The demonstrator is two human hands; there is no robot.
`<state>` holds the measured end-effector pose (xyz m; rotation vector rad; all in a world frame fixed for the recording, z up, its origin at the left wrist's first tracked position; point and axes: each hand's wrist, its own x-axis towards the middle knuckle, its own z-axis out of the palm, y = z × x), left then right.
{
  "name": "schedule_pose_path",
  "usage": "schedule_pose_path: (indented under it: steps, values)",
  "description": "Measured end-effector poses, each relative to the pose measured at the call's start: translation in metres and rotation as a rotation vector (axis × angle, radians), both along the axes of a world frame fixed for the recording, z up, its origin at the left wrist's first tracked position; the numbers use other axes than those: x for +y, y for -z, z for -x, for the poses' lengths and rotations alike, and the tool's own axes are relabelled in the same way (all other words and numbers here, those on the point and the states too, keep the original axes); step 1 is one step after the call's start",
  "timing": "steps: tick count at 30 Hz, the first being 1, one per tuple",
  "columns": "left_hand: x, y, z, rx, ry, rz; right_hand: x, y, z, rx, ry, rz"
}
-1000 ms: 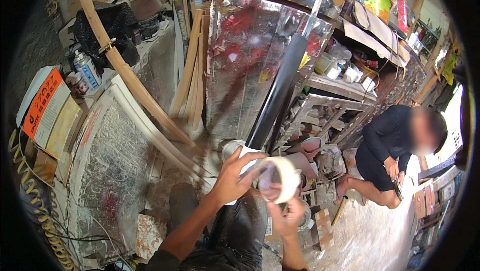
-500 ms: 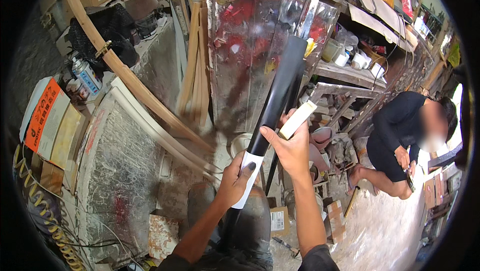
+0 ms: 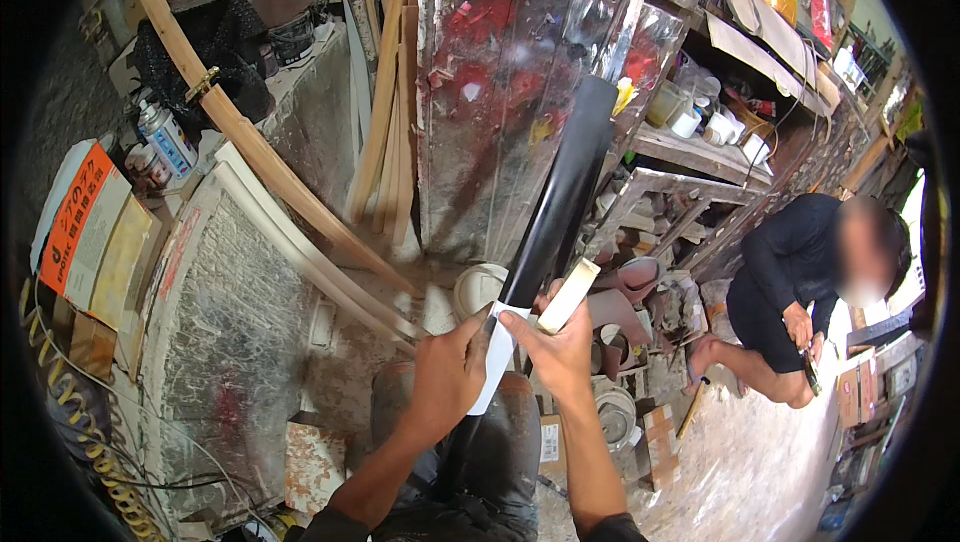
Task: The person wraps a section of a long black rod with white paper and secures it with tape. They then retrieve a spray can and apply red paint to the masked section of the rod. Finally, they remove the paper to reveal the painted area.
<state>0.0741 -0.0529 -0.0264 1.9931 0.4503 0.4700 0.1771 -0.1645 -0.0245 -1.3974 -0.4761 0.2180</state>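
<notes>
A long black blade-shaped piece (image 3: 560, 202) runs from my lap up toward the shiny metal sheet (image 3: 510, 92). A band of white tape (image 3: 493, 367) wraps its lower part. My left hand (image 3: 447, 377) grips the piece at that white band. My right hand (image 3: 555, 342) holds a cream roll of tape (image 3: 568, 295) against the piece's right side, fingers pressing the white strip.
Curved wooden strips (image 3: 260, 157) and straight wooden slats (image 3: 385, 112) lean at the left. A spray can (image 3: 165, 137) and an orange box (image 3: 85, 222) sit far left. A person in black (image 3: 800, 272) crouches at the right near cluttered shelves (image 3: 700, 142).
The tape roll was in both hands near my lap a second ago. My right hand has since lifted it beside the black piece, and white tape now lies on the lower part.
</notes>
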Motion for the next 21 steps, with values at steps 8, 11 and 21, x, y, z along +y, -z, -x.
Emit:
schedule_pose_path:
  steps: [8,11,21]
  values:
    - [-0.004,-0.013,0.018,-0.204,0.208,0.573,-0.037,-0.024,0.015,-0.019,-0.095,-0.134]
    - [-0.002,-0.003,0.013,-0.212,0.347,0.619,-0.041,-0.025,0.02,-0.005,-0.079,-0.139]
    - [-0.023,0.02,0.002,-0.267,0.234,0.742,-0.079,-0.098,0.048,-0.003,-0.078,0.621]
